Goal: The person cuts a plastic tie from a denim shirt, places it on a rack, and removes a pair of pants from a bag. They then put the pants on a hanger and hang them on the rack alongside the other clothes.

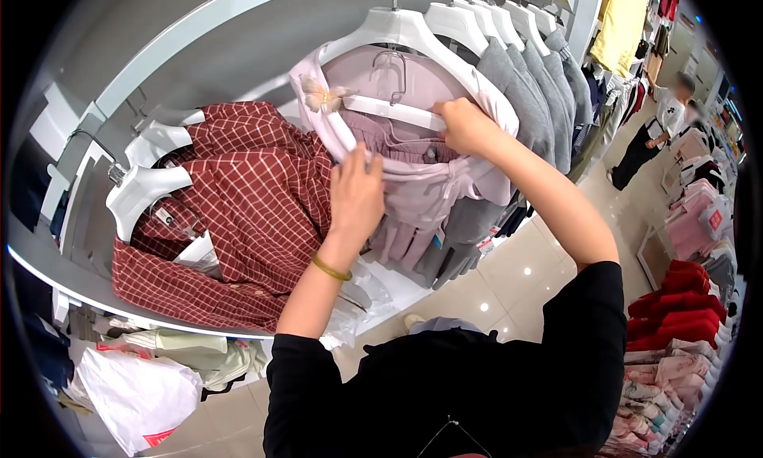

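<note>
A pale pink top (417,192) hangs on a large white hanger (389,27), its neckline pulled wide. Inside the opening is a smaller white hanger (397,111) with a metal hook, and mauve pants (389,139) hang below it. My right hand (470,128) is closed on the right end of that smaller hanger. At the front edge of the neckline, my left hand (358,192) is closed on the pink top, with its fingertips over the fabric. A butterfly decoration (324,96) shows on the top's left side.
Red checked shirts (254,196) on white hangers crowd the left of the rail. Grey garments (517,85) hang close on the right. A white plastic bag (139,390) is at lower left. Another person (660,124) stands in the aisle, near racks of red clothes (675,307).
</note>
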Available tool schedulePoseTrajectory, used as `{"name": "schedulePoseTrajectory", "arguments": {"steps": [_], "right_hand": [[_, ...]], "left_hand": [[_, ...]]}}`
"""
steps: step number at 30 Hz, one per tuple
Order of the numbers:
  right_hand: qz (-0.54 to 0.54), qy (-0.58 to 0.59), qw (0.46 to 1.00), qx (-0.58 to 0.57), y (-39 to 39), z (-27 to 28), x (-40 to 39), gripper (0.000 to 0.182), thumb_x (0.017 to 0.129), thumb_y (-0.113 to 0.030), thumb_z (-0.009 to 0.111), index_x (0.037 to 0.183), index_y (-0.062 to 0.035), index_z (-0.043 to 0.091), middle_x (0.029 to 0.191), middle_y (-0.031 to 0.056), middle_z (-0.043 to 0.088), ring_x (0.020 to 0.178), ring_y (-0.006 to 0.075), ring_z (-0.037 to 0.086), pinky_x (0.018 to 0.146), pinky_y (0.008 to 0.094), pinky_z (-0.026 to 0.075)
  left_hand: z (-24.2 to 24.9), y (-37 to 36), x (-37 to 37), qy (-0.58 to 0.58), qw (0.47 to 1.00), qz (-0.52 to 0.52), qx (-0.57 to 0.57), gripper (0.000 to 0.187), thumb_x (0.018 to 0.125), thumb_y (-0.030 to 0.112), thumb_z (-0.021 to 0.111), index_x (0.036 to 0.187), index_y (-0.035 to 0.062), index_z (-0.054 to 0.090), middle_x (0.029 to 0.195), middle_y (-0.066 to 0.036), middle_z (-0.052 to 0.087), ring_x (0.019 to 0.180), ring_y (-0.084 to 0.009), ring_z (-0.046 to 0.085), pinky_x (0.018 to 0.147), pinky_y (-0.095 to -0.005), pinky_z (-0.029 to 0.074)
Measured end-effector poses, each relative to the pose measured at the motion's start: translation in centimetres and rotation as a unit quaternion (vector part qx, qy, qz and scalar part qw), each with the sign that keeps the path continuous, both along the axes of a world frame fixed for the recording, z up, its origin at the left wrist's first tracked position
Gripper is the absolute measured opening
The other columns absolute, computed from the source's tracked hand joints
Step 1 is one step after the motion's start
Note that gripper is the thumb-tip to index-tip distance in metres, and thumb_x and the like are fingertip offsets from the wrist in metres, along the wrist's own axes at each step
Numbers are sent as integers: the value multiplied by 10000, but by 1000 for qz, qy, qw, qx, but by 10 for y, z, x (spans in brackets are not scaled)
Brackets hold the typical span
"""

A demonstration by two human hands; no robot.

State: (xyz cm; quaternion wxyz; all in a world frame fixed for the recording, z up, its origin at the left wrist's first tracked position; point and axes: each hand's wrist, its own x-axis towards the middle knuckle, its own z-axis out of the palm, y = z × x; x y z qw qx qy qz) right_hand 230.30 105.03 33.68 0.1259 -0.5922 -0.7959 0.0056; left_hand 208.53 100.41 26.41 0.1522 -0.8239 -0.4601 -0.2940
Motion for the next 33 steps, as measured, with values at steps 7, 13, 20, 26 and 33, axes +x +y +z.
{"name": "schedulePoseTrajectory", "arguments": {"steps": [7, 13, 20, 26, 33], "right_hand": [[115, 103, 910, 384, -34, 31, 6, 192, 711, -44, 642, 868, 12, 546, 924, 140, 569, 840, 330, 564, 732, 386, 474], [91, 159, 952, 246, -33, 30, 40, 742, 672, -248, 770, 1271, -39, 386, 1190, 200, 470, 1052, 394, 507, 877, 416, 435], [176, 127, 969, 116, -54, 34, 42, 658, 605, -231, 810, 1170, -98, 500, 1335, 196, 336, 1180, 395, 413, 972, 408, 376], [148, 147, 969, 132, -50, 33, 52, 325, 652, -135, 776, 832, -8, 537, 1305, 197, 371, 1153, 380, 434, 937, 406, 393], [67, 278, 910, 300, -34, 33, 38, 285, 696, -150, 748, 829, -9, 540, 1103, 166, 529, 918, 346, 563, 778, 399, 459]], "left_hand": [[19, 6, -27, -23, 997, 54, -44, 534, 724, 136, 694, 1194, 7, 476, 1322, -231, 372, 1204, -362, 382, 952, -441, 363], [29, 21, -38, -59, 992, 14, -106, 543, 736, 142, 699, 1213, 16, 471, 1338, -250, 366, 1212, -410, 374, 998, -434, 352], [21, 52, -17, -25, 975, -192, -108, 486, 725, 34, 650, 1194, 45, 520, 1297, -179, 448, 1142, -357, 470, 951, -394, 407], [18, 77, -1, 40, 969, -241, -27, 353, 668, -15, 623, 1008, 69, 582, 1031, -117, 579, 933, -293, 577, 779, -387, 476], [36, 98, -15, -133, 991, -35, 4, 150, 727, -1, 560, 871, 41, 549, 812, -133, 605, 783, -361, 596, 679, -440, 480]]}}
